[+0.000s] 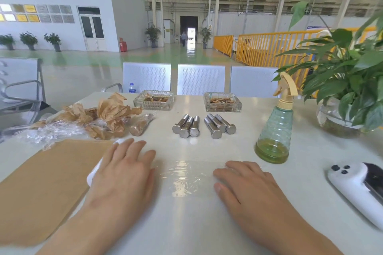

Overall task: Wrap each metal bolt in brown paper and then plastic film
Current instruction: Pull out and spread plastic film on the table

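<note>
A sheet of clear plastic film [186, 178] lies stretched flat on the white table between my hands. My left hand [124, 174] covers a white film roll [93, 174] at the sheet's left end, fingers draped over it. My right hand [244, 184] presses palm down on the sheet's right end, fingers apart. Beyond the film lie two groups of three bare metal bolts, one [186, 126] in the middle and one [219, 125] to its right. A bolt wrapped in brown paper and film [141, 125] lies to their left. Flat brown paper sheets [45, 182] lie at the left.
A heap of crumpled brown paper and film [87, 122] sits at the back left. Two glass ashtrays [154, 100] [222, 102] stand behind the bolts. A green spray bottle [275, 130], a potted plant [342, 93] and a white device [360, 188] occupy the right side.
</note>
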Demonstrator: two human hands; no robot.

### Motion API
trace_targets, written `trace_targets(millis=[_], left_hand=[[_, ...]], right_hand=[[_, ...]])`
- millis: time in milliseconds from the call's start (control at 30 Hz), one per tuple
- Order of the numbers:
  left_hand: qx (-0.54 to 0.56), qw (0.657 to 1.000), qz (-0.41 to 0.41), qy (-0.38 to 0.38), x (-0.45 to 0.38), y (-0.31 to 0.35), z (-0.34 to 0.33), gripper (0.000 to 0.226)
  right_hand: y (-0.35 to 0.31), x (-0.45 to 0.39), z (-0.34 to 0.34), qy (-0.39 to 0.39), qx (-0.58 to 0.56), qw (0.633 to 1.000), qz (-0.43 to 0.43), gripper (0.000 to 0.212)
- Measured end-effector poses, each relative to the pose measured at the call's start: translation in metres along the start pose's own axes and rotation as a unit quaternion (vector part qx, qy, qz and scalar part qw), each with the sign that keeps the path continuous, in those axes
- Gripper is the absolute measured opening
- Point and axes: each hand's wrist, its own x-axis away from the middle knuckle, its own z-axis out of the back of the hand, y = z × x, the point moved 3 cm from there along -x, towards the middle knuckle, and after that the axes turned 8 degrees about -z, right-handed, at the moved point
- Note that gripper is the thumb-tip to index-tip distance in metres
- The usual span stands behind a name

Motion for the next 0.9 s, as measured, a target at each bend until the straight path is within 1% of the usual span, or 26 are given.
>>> trace_targets(millis=[133, 300, 433, 500, 633, 700, 767, 800, 867, 900], left_hand=[[-0.019, 0.997, 0.068, -0.009, -0.001, -0.018, 0.003, 0.052], [-0.004, 0.996, 0.088, 0.003, 0.004, -0.027, 0.000, 0.051], [0.002, 0.995, 0.094, -0.015, 0.009, -0.025, -0.004, 0.056], [0.013, 0.995, 0.095, -0.002, 0.011, -0.025, -0.002, 0.060], [0.074, 0.989, 0.115, 0.062, 0.015, -0.040, 0.003, 0.063], [0.102, 0.980, 0.131, 0.111, 0.019, -0.059, 0.000, 0.060], [0.091, 0.970, 0.149, 0.168, 0.026, -0.090, -0.011, 0.057], [0.075, 0.967, 0.165, 0.180, 0.030, -0.110, -0.020, 0.057], [0.055, 0.963, 0.206, 0.164, 0.037, -0.160, -0.051, 0.057], [0.062, 0.960, 0.230, 0.150, 0.041, -0.186, -0.070, 0.057]], right_hand=[[0.006, 0.001, 0.003, 0.019, 0.015, 1.000, -0.012, 0.040], [0.018, 0.001, 0.003, 0.047, -0.012, 0.999, -0.024, 0.039], [0.019, 0.003, 0.003, 0.077, -0.028, 0.996, -0.017, 0.038], [0.014, 0.004, 0.004, 0.089, -0.041, 0.995, -0.004, 0.038], [-0.001, 0.008, 0.008, 0.101, -0.066, 0.992, 0.028, 0.037], [-0.013, 0.011, 0.010, 0.101, -0.083, 0.990, 0.047, 0.036], [-0.025, 0.015, 0.009, 0.097, -0.102, 0.987, 0.074, 0.039], [-0.031, 0.017, 0.008, 0.092, -0.110, 0.986, 0.088, 0.045], [-0.045, 0.023, 0.004, 0.075, -0.111, 0.986, 0.101, 0.052], [-0.052, 0.027, 0.000, 0.067, -0.100, 0.987, 0.109, 0.049]])
